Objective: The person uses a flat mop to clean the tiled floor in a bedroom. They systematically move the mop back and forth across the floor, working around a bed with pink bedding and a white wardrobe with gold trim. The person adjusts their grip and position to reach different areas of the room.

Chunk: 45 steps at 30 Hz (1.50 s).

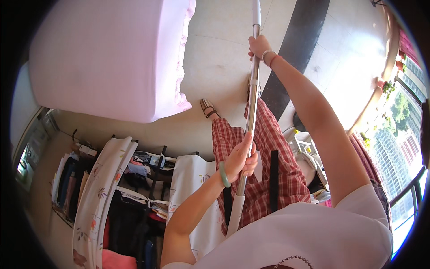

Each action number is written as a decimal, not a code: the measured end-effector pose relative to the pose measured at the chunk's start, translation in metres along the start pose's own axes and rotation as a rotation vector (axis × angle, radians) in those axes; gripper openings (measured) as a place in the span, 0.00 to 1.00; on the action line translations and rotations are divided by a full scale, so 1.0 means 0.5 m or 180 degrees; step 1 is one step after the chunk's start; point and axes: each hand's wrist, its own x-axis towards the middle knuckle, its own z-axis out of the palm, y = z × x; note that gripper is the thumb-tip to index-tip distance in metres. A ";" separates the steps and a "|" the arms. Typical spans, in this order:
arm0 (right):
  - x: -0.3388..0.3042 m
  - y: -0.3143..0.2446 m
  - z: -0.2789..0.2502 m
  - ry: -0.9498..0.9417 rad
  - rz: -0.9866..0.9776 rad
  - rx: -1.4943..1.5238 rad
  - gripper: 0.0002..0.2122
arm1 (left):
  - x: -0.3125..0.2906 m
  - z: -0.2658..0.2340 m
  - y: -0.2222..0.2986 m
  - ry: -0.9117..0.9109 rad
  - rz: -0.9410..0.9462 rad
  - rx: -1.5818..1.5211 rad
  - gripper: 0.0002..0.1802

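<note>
A long silver pole (252,107) with white sleeves at its upper and lower parts runs up through the middle of the view. Around its lower half, my left hand (241,160) is closed, with a green bangle on the wrist. Farther up, just below the upper white sleeve, my right hand (260,46) grips the same pole; that wrist carries a bracelet and a red band. The far end of the pole leaves the top of the view, so what it bears there is hidden. Its near end passes down beside my white shirt.
A bed with a pink cover (103,58) fills the upper left. Below it stands a fabric wardrobe (102,193) with its cloth front parted over clothes. A dark strip (301,40) crosses the tiled floor (215,62). Windows (398,139) and potted plants (388,88) line the right.
</note>
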 end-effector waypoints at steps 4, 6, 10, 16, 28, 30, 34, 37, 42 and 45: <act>-0.110 0.127 0.064 -0.0046 0.0204 0.0179 0.15 | -0.091 -0.079 -0.097 0.0334 -0.0198 0.0085 0.25; -0.177 0.191 0.123 0.0185 0.0195 0.0299 0.16 | -0.153 -0.127 -0.148 0.0490 -0.0273 0.0113 0.25; -0.296 0.305 0.240 0.0172 0.0273 0.0556 0.16 | -0.274 -0.215 -0.233 0.0792 -0.0448 0.0218 0.24; -0.514 0.417 0.422 0.0068 0.0475 0.0510 0.15 | -0.445 -0.347 -0.372 0.1148 -0.0834 0.0111 0.26; -0.785 0.562 0.582 -0.0510 0.1224 0.0182 0.14 | -0.668 -0.399 -0.513 0.0860 -0.1210 -0.0776 0.27; -0.784 0.560 0.574 -0.0645 0.1338 0.0364 0.14 | -0.665 -0.424 -0.563 0.0967 -0.1310 -0.0767 0.27; -0.732 0.582 0.538 -0.0379 0.0872 0.0109 0.15 | -0.616 -0.423 -0.595 0.1365 -0.1145 0.0055 0.25; -0.659 0.521 0.480 -0.0293 0.0441 -0.0044 0.13 | -0.561 -0.381 -0.487 0.1015 -0.1278 -0.0066 0.25; -0.430 0.383 0.345 -0.0170 0.0351 0.0385 0.16 | -0.380 -0.284 -0.328 0.0788 -0.0928 -0.0129 0.25; -0.245 0.286 0.227 -0.0039 0.0129 0.0054 0.14 | -0.220 -0.228 -0.240 0.0503 -0.0562 0.0012 0.26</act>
